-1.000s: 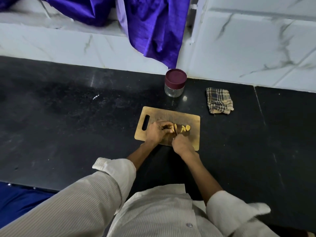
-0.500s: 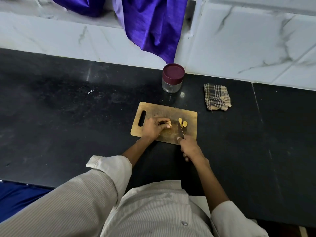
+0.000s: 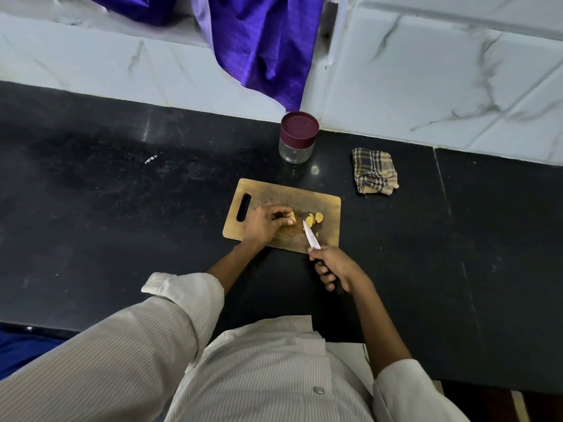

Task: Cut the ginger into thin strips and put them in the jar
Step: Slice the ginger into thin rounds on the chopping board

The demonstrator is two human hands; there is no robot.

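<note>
On the wooden board (image 3: 292,196), our left hand (image 3: 263,223) curls its fingers round the uncut ginger piece (image 3: 290,220), pinning it down. Just right of it lie the cut slices (image 3: 313,219). Our right hand (image 3: 335,268), wrapped tight on the knife (image 3: 310,237) handle, has drawn back off the board's near edge since a second ago, lifting the blade clear. We judge one slice done, another due; strips come later. The jar (image 3: 297,138) stands behind, lid on.
</note>
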